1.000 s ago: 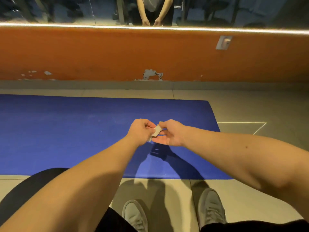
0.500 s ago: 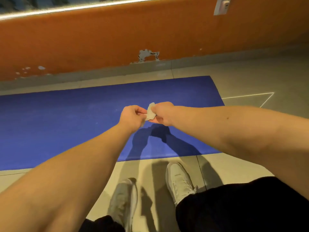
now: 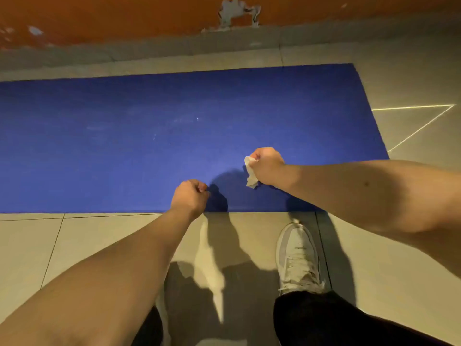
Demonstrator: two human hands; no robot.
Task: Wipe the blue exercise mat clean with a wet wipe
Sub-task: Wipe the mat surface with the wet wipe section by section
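The right hand (image 3: 267, 166) is over the blue mat (image 3: 139, 136), its fingers (image 3: 259, 153) curled tight and pinching a crumpled white wipe (image 3: 251, 174). The wipe sticks out from the fingers on the thumb side and hangs down toward the mat. Whether its lower end touches the mat cannot be told. The left hand (image 3: 191, 197) is a closed fist with the fingers pressed together into the palm and nothing seen in them. It is over the near edge of the mat, well apart from the wipe. The mat lies flat on the tiled floor (image 3: 399, 265) and stretches past both sets of fingers to the orange wall (image 3: 124, 13). Nearer than the right fingers, a pale shoe (image 3: 298, 258) stands on the floor just short of the mat.
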